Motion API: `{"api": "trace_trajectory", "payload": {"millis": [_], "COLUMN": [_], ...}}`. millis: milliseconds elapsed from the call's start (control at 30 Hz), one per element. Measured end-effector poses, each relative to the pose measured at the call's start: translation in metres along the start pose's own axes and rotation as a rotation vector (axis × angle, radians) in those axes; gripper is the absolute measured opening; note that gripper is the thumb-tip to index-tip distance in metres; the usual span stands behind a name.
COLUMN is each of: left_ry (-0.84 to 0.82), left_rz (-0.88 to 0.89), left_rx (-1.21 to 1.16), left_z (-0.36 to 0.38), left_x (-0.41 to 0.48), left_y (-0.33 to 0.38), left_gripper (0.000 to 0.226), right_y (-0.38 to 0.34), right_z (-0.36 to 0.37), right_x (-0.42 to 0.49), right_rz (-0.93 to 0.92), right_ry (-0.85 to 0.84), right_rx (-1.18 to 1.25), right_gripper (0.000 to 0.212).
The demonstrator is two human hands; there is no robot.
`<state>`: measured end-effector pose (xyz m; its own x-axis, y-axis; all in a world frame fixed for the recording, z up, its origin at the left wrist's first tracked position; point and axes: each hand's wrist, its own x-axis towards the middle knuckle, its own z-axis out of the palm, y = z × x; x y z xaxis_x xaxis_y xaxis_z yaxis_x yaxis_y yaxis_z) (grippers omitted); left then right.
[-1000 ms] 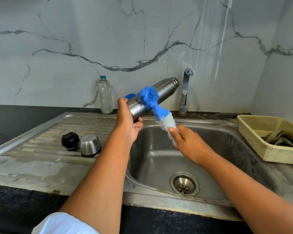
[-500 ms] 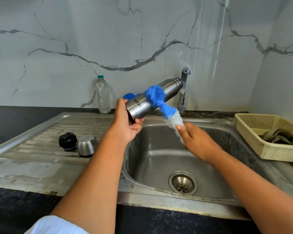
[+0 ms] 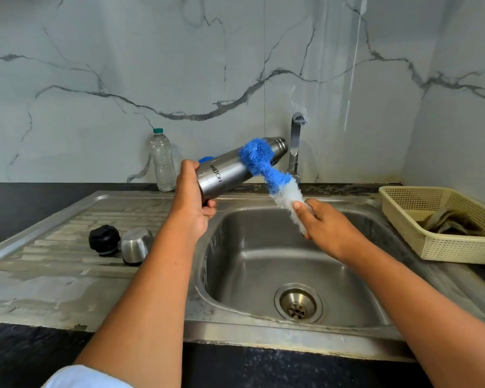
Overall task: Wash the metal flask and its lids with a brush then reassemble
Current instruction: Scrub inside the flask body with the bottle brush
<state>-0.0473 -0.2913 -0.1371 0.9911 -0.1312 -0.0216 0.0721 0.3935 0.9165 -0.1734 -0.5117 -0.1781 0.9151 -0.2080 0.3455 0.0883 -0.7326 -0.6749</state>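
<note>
My left hand (image 3: 192, 198) grips the base of the metal flask (image 3: 226, 173), held tilted above the sink's back-left corner with its open neck pointing up and right toward the tap. My right hand (image 3: 324, 224) holds the blue and white brush (image 3: 266, 169) by its white end; the blue bristles press on the flask's upper body near the neck. On the draining board to the left stand the black inner lid (image 3: 104, 240) and the steel cup lid (image 3: 135, 245), side by side.
The steel sink basin (image 3: 263, 264) with a drain (image 3: 298, 303) lies below my hands. The tap (image 3: 296, 144) stands behind the flask. A clear plastic bottle (image 3: 163, 161) stands against the marble wall. A cream basket (image 3: 443, 222) holding a cloth sits at the right.
The brush has slid up the flask from its middle to near the neck. My right hand moved right and slightly up with it. The lids have not moved.
</note>
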Motion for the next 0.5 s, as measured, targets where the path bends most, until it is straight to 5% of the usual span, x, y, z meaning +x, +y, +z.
{"api": "trace_trajectory", "payload": {"millis": [500], "left_ry": [-0.038], "left_rz": [0.031], "left_rx": [0.062], "left_z": [0.008], "left_x": [-0.005], "left_y": [-0.006], "left_gripper": [0.038], "right_y": [0.007], "right_z": [-0.008], "right_x": [0.012], "right_rz": [0.06], "right_ry": [0.104], "right_rx": [0.019], "right_gripper": [0.041]}}
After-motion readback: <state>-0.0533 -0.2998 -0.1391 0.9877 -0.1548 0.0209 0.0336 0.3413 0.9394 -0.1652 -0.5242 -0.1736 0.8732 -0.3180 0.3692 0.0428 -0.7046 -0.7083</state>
